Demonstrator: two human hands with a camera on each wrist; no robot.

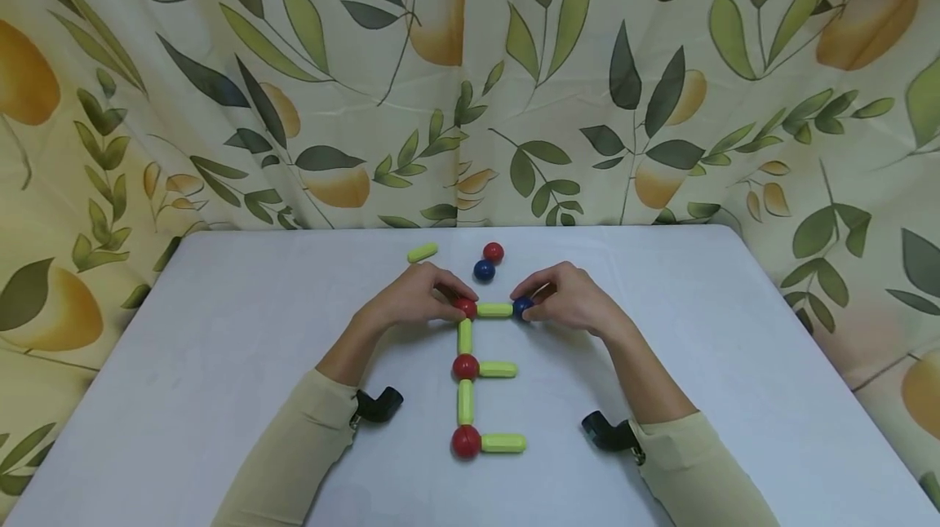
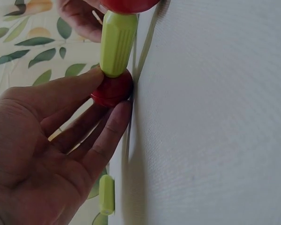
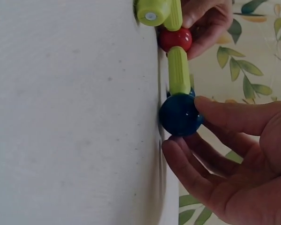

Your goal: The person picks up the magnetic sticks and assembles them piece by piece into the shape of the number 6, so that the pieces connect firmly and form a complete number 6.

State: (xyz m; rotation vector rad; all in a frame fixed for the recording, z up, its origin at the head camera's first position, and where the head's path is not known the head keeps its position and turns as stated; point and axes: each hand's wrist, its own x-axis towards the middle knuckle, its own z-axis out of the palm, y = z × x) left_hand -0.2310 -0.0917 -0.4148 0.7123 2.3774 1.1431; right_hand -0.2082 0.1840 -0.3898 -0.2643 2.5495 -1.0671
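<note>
Left fingers [image 2: 110, 131] around red ball [image 2: 116, 91], right fingers [image 3: 185, 171] around blue ball [image 3: 179, 115] (2 convergent forearms [image 1: 347, 354])

Apparently a curtained-off recording corner, whether in a home or a lab cannot be told: cream fabric curtains with a leaf-and-fruit print [image 1: 499, 115] hang beyond the left hand [image 1: 426, 296] and right hand [image 1: 573, 298], a white table [image 1: 184, 380] lies beneath them, and a black wrist camera [image 1: 379, 406] sits behind each.
</note>
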